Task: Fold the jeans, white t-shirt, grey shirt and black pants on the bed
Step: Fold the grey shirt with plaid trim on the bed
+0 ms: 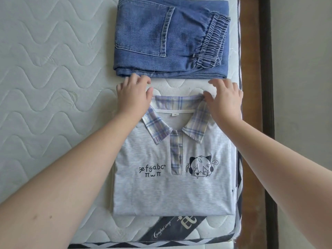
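Nearest me, at the near edge of the bed (45, 78), a dark label band (172, 229) printed "Comfort sleep" lies across the quilted mattress.

Just beyond the band lies the grey shirt (172, 191), folded into a rectangle, front up. It sits toward the bed's right edge. A black letter print is on its left chest, a cartoon head print on its right chest. The plaid collar (179, 103) and plaid placket point away from me. A thin white edge shows along the shirt's left and right sides; I cannot tell whether that is another garment underneath or the shirt's own folded layers.

My left hand (133, 95) rests at the shirt's far left corner, beside the collar, fingers loosely curved and slightly spread, palm down. It grips nothing that I can see. My right hand (224, 99) is at the far right corner, fingers bent downward, thumb touching the collar's back edge. Whether it actually pinches the cloth is not clear from this angle.

Beyond the hands, a narrow strip of bare mattress, then the jeans (170, 38), folded, back pocket and elastic waistband facing up, near the far right of the bed. My left fingertips are just beside their near edge.

Right of the bed runs a brown wooden frame (251, 51).
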Tool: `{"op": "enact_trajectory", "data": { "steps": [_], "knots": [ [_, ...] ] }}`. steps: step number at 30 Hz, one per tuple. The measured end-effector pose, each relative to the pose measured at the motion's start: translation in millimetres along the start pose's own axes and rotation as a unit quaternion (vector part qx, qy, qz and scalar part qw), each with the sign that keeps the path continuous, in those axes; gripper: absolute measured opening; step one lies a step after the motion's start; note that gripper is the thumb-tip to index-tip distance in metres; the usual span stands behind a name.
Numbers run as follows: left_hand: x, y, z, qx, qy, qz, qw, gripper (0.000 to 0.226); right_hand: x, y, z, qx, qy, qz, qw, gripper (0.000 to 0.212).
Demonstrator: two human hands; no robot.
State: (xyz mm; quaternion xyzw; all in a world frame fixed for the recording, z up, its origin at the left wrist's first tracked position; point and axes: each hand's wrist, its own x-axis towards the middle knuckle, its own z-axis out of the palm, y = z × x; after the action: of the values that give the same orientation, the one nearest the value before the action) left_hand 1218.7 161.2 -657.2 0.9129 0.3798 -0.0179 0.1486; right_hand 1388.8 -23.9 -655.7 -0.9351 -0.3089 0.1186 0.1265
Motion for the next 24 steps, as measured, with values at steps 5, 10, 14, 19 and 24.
{"op": "enact_trajectory", "data": {
  "steps": [5,10,14,19,24],
  "knots": [
    [-75,14,15,-0.064,0.139,0.067,0.986,0.029,-59,-3,9,0.029,0.051,-0.093,0.994,0.047],
    [-141,32,60,-0.004,0.069,0.069,0.995,0.062,-116,4,40,-0.048,-0.04,-0.136,0.989,0.06],
    [-145,27,86,0.053,0.016,0.065,0.996,0.072,-122,15,63,-0.115,-0.101,-0.125,0.98,0.064],
    [-137,26,97,0.103,-0.034,0.059,0.992,0.071,-119,18,76,-0.134,-0.095,-0.13,0.978,0.064],
    [-129,30,84,0.11,-0.129,0.04,0.985,0.073,-112,14,69,-0.128,-0.146,-0.117,0.974,0.066]
  ]
}}
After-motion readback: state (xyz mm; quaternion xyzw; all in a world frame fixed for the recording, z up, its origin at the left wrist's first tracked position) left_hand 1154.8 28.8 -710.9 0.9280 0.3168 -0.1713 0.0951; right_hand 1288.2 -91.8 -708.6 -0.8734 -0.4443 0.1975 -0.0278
